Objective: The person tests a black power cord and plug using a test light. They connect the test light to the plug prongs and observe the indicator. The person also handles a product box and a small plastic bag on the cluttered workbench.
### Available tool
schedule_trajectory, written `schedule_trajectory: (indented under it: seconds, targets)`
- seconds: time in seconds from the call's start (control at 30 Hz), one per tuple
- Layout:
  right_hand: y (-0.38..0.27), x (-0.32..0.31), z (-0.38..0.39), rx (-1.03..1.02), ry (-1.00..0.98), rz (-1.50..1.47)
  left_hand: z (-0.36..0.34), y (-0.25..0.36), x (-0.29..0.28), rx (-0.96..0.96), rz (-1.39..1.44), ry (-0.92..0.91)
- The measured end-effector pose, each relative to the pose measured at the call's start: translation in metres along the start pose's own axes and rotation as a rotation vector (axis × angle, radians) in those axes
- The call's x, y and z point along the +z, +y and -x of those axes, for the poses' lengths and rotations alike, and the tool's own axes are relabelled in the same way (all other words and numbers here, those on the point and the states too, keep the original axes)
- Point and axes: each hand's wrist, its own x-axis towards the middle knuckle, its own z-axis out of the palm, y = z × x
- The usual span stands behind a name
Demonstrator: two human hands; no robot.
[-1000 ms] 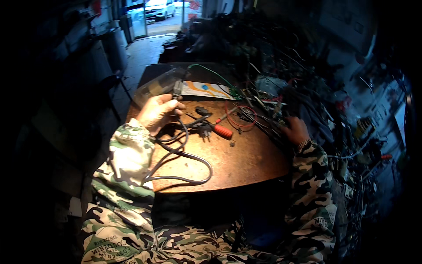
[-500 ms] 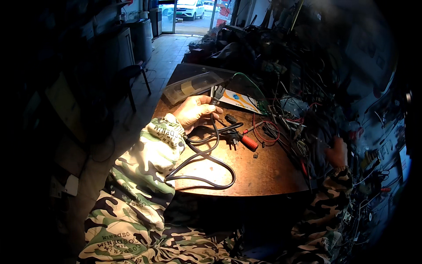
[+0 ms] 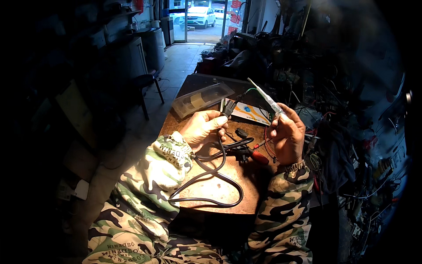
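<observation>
My left hand [image 3: 203, 130] pinches the black connector end [image 3: 228, 108] of a power cord, holding it raised above the table. The black cord [image 3: 241, 193] loops below that hand and across the tabletop. In my right hand [image 3: 288, 134] is a slim screwdriver [image 3: 266, 96] with a clear handle, its thin shaft slanting up and left. Its tip is apart from the connector. Between my hands lie a red-handled screwdriver [image 3: 259, 157] and a small black plug piece [image 3: 241, 132]. The cord's other plug is partly hidden among the coils.
Behind my hands, a clear plastic tray [image 3: 200, 100] and a white, orange and blue card [image 3: 249, 112] lie on the wooden table [image 3: 220, 191]. Tangled wires and dark parts crowd the right side. A stool [image 3: 144, 81] stands on the floor at the far left.
My right hand has come from the clutter at the right to above the table, now with the slim screwdriver. My left hand keeps hold of the connector. The view has shifted slightly.
</observation>
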Motion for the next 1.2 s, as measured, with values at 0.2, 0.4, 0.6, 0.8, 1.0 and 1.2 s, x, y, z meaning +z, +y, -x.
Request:
schedule_trajectory:
  seconds: [0.2,0.4,0.6,0.8,1.0,1.2]
  targets:
    - [0.016,-0.008,0.005,0.165,0.036,-0.031,0.002,-0.011,0.003,0.247,-0.681,0.421]
    - [0.011,-0.015,0.006,0.184,0.063,-0.015,0.0,0.004,0.016,0.259,-1.143,0.553]
    - [0.023,-0.033,0.002,0.161,0.032,-0.012,-0.015,0.005,0.015,-0.014,-0.408,0.275]
    - [0.026,-0.032,-0.001,0.155,-0.011,0.023,-0.004,0.002,0.011,-0.034,-0.081,0.073]
    - [0.025,-0.025,-0.002,0.15,0.064,0.103,-0.001,-0.001,0.012,-0.016,-0.118,0.052]
    - [0.022,-0.028,0.0,0.166,0.029,0.154,0.0,-0.007,0.014,0.008,-0.232,0.078]
